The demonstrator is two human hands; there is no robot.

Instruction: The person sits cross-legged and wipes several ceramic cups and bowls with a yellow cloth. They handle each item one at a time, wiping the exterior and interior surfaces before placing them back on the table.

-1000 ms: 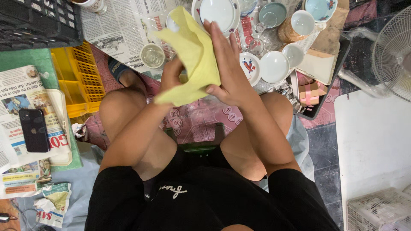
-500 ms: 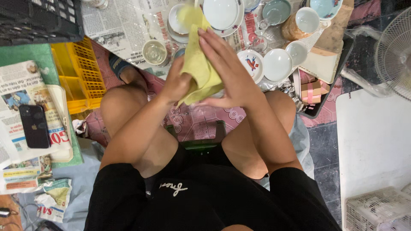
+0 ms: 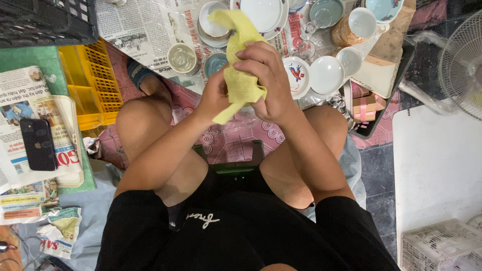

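Your 2 hands meet above your knees: the right hand (image 3: 268, 83) has its fingers curled shut over a bunched yellow cloth (image 3: 240, 65), and the left hand (image 3: 215, 98) presses the cloth's other side, fingers hidden behind it. Beyond them, on newspaper (image 3: 145, 30), lie a small painted saucer (image 3: 296, 75), a white bowl (image 3: 326, 74) and a cup (image 3: 183, 58). A yellow crate (image 3: 93, 83) stands left.

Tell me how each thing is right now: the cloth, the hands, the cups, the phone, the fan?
Yellow cloth: bunched up, held in both hands.
Right hand: closed over the cloth.
Left hand: gripping the cloth from the other side.
Cups and saucers: empty, upright on newspaper.
Phone: lying back up on a newspaper.
Fan: cannot tell if spinning.
Yellow crate: empty as far as visible.
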